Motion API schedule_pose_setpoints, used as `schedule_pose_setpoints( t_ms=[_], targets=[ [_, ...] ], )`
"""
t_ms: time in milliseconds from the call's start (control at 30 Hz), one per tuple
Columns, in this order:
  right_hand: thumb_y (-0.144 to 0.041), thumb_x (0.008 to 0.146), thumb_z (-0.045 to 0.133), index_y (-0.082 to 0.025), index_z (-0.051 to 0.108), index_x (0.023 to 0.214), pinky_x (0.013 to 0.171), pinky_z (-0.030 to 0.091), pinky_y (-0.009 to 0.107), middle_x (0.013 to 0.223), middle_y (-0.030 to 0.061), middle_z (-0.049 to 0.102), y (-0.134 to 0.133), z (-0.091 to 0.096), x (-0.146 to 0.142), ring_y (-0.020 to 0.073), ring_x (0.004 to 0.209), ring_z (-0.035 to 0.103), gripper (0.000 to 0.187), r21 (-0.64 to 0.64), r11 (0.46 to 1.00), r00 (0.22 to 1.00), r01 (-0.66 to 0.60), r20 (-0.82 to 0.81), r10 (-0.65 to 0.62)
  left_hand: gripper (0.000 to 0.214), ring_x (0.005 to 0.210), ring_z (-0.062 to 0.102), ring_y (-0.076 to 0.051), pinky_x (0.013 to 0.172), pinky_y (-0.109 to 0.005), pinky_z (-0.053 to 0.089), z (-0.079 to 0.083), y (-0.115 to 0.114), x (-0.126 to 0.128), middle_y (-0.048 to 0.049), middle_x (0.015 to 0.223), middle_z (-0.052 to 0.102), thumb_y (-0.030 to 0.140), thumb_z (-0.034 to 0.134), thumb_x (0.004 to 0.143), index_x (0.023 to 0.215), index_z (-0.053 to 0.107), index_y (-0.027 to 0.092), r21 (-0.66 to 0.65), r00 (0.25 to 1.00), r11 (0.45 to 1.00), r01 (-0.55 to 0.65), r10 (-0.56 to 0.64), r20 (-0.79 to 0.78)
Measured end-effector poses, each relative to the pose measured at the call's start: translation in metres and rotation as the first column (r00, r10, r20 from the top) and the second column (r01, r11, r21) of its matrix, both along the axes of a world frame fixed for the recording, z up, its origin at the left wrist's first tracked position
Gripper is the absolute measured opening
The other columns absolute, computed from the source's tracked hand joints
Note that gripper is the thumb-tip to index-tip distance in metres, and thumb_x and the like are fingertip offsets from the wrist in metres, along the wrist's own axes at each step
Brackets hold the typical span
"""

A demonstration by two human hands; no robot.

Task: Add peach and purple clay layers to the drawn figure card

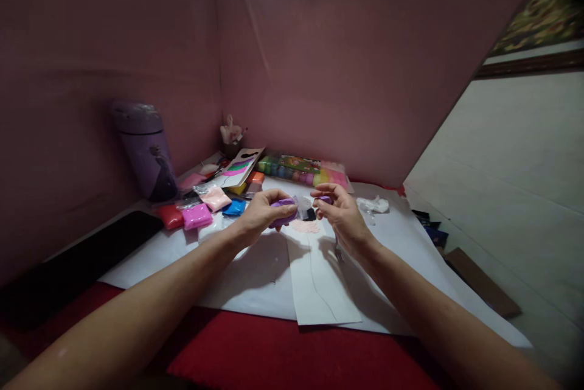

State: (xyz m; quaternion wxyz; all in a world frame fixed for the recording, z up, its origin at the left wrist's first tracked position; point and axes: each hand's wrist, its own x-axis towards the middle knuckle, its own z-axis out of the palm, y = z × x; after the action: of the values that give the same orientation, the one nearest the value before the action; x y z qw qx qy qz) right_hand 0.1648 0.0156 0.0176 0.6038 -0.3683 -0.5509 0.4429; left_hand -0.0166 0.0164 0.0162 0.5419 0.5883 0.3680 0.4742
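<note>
The purple clay lump [283, 210] is gripped in the curled left hand [260, 218] above the white paper [319, 283], a tiny purple bit [325, 199] is pinched by the right hand [343, 218], and tbh it could get smeared onto the pink shape [305, 227] if dropped.

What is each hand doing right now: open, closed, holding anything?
Left hand: closed around a purple clay lump.
Right hand: fingertips pinched on a small purple clay bit.
</note>
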Motion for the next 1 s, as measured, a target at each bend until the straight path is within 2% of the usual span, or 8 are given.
schedule_pose_setpoints(
  t_ms=[67, 167, 300, 433, 533, 733, 900, 1000],
  targets=[
    [-0.029, 0.069, 0.071, -0.021, 0.055, 0.094, 0.055, 0.044, 0.025, 0.093, 0.0034, 0.063, -0.001, 0.003, -0.001, 0.0151, 0.075, 0.061, 0.030, 0.066, 0.998, 1.000, -0.004, 0.019, 0.003, 0.039, 0.047, 0.051, -0.009, 0.042, -0.021, 0.035, 0.000, 0.001, -0.001, -0.0022, 0.061, 0.063, 0.041, 0.082, 0.061, 0.078, 0.060, 0.013, -0.002, 1.000, 1.000, -0.018, 0.018, 0.012],
    [-0.034, 0.076, 0.067, -0.020, 0.055, 0.091, 0.053, 0.044, 0.025, 0.089, 0.0045, 0.065, -0.005, 0.007, -0.002, 0.0160, 0.073, 0.063, 0.024, 0.111, 0.994, 0.996, -0.017, 0.093, 0.006, 0.039, 0.046, 0.051, -0.009, 0.042, -0.021, 0.035, 0.002, 0.000, -0.001, -0.0026, 0.060, 0.064, 0.040, 0.083, 0.059, 0.076, 0.060, 0.013, -0.019, 0.999, 1.000, -0.008, 0.009, 0.045],
    [-0.033, 0.078, 0.062, -0.018, 0.060, 0.090, 0.050, 0.038, 0.025, 0.085, 0.0039, 0.066, -0.009, 0.009, 0.000, 0.0120, 0.062, 0.054, 0.019, 0.101, 0.994, 0.978, -0.036, 0.209, 0.014, 0.039, 0.050, 0.054, -0.010, 0.045, -0.021, 0.036, 0.005, -0.002, -0.001, -0.0039, 0.063, 0.065, 0.039, 0.084, 0.057, 0.077, 0.063, 0.012, -0.048, 0.996, 0.999, 0.019, -0.015, 0.088],
    [-0.031, 0.076, 0.059, -0.018, 0.062, 0.089, 0.050, 0.033, 0.025, 0.069, -0.0026, 0.055, -0.010, 0.008, 0.001, 0.0097, 0.054, 0.041, 0.018, 0.059, 0.996, 0.947, -0.064, 0.320, 0.042, 0.039, 0.051, 0.053, -0.009, 0.046, -0.021, 0.035, 0.006, -0.003, -0.001, -0.0034, 0.063, 0.065, 0.038, 0.085, 0.057, 0.078, 0.065, 0.011, -0.074, 0.996, 0.996, 0.047, -0.042, 0.075],
    [-0.035, 0.074, 0.064, -0.017, 0.060, 0.086, 0.051, 0.032, 0.025, 0.064, -0.0042, 0.049, -0.010, 0.007, 0.000, 0.0107, 0.056, 0.041, 0.022, 0.062, 0.994, 0.931, -0.087, 0.359, 0.059, 0.039, 0.049, 0.051, -0.008, 0.045, -0.021, 0.034, 0.005, -0.004, -0.001, -0.0030, 0.062, 0.064, 0.039, 0.085, 0.058, 0.077, 0.065, 0.011, -0.097, 0.996, 0.993, 0.061, -0.054, 0.071],
    [-0.039, 0.074, 0.066, -0.016, 0.059, 0.095, 0.054, 0.035, 0.026, 0.065, -0.0045, 0.049, -0.008, 0.006, 0.001, 0.0113, 0.058, 0.043, 0.032, 0.063, 0.997, 0.931, -0.052, 0.364, 0.025, 0.042, 0.053, 0.057, -0.011, 0.046, -0.021, 0.036, 0.006, -0.003, -0.002, -0.0041, 0.065, 0.067, 0.039, 0.087, 0.054, 0.078, 0.065, 0.012, -0.136, 0.991, 0.990, 0.043, -0.025, 0.131],
    [-0.040, 0.071, 0.070, -0.017, 0.060, 0.078, 0.057, 0.039, 0.027, 0.069, -0.0009, 0.057, -0.005, 0.000, 0.001, 0.0118, 0.062, 0.048, 0.027, 0.032, 0.995, 0.909, -0.098, 0.410, 0.077, 0.042, 0.049, 0.057, -0.011, 0.044, -0.020, 0.034, 0.006, -0.001, -0.003, -0.0060, 0.063, 0.068, 0.041, 0.086, 0.058, 0.079, 0.063, 0.012, -0.127, 0.994, 0.991, 0.038, -0.025, 0.102],
    [-0.037, 0.073, 0.066, -0.017, 0.061, 0.070, 0.052, 0.035, 0.025, 0.063, -0.0016, 0.055, -0.005, -0.001, 0.000, 0.0105, 0.057, 0.043, 0.021, 0.061, 0.997, 0.892, -0.055, 0.452, 0.022, 0.042, 0.052, 0.059, -0.012, 0.047, -0.021, 0.039, 0.006, -0.002, -0.003, -0.0060, 0.065, 0.068, 0.038, 0.086, 0.057, 0.079, 0.062, 0.012, -0.108, 0.992, 0.992, 0.061, -0.049, 0.113]
  ],
)
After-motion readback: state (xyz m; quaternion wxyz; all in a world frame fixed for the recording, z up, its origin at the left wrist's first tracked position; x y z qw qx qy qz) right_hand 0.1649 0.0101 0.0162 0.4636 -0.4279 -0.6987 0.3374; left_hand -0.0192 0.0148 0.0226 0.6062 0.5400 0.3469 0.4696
